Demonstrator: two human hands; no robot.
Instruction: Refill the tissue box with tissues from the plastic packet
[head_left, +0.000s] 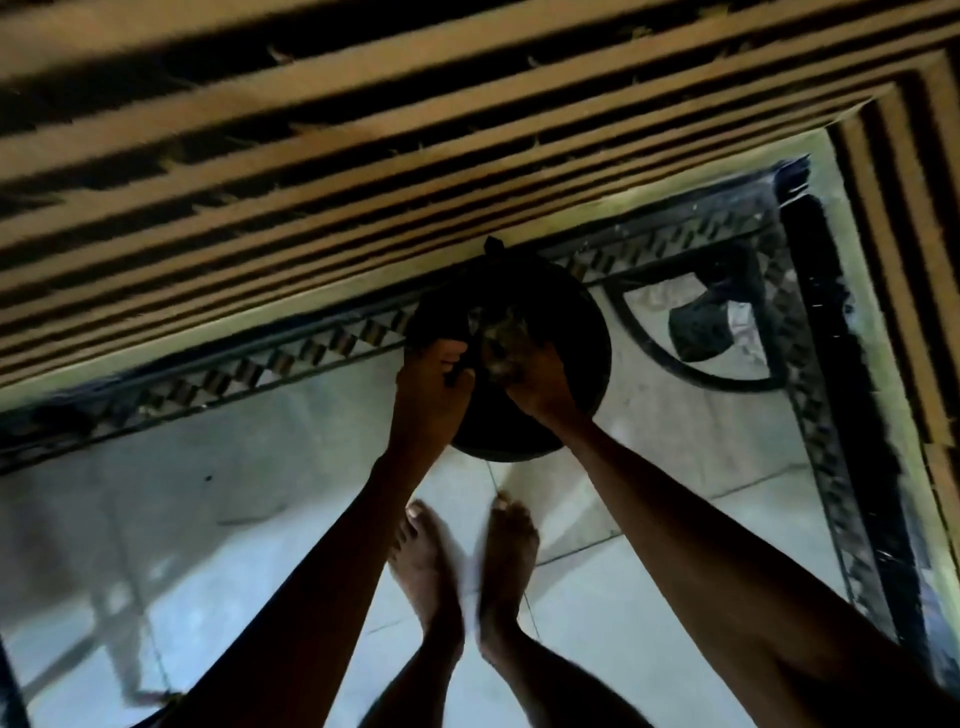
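Looking straight down, I see a round black bin (519, 374) lined with a dark bag standing on the pale tiled floor (208, 519), and I take it as my landmark. Both of my bare arms reach forward to it. My left hand (431, 384) is at the bin's near left rim, fingers curled and pinching a fold of the black bag liner (441, 317). My right hand (540, 379) is over the middle of the bin's mouth, closed around a crumpled, pale and shiny wad (496, 343); the picture is dim and smeared, so I cannot tell whether that wad is the plastic packet, tissue, or something else. The tissue box does not show anywhere in this view.

Just behind the bin, touching or nearly touching its far rim, runs the edge of a brown and black striped surface (363, 156) that fills the upper part of the view and turns down the right side. Between that surface and the bin, the floor carries a dark patterned border strip (260, 364), with a curved dark inlay (701, 332) to the right of the bin. Two bare feet (462, 561) stand on the tiles just on the near side of the bin, between my forearms.
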